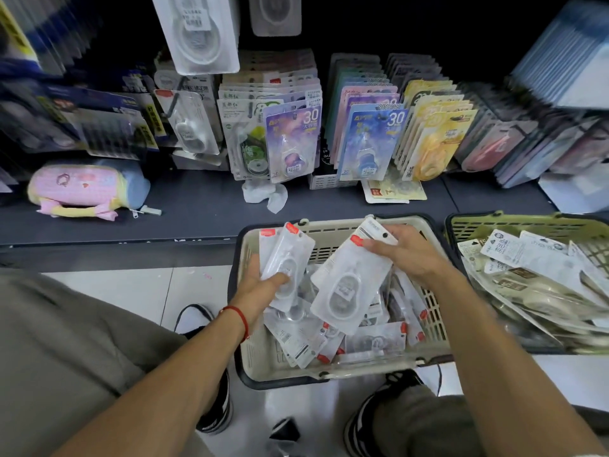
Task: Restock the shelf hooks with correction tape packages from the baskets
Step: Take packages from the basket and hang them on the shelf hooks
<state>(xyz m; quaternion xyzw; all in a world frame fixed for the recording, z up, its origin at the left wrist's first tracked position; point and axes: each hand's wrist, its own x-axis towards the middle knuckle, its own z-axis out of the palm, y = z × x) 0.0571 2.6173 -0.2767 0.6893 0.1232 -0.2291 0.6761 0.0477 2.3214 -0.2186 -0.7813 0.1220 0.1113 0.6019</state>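
Over the beige basket [263,367], both hands hold clear correction tape packages: left hand [260,285] grips a small stack [286,258], count unclear; right hand [405,252] pinches one package [352,285] by its top. Long axes tilt up toward the shelf hooks [174,103], which lie beyond the basket and left; left hand is nearer. Baskets: two, green basket [527,225] to the right. Many loose packs remain inside.

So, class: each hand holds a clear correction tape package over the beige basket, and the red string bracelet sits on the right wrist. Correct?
Not quite. The head view shows the red string bracelet on the left wrist, below the left hand. The rest holds: the right hand also holds a package over the beige basket.
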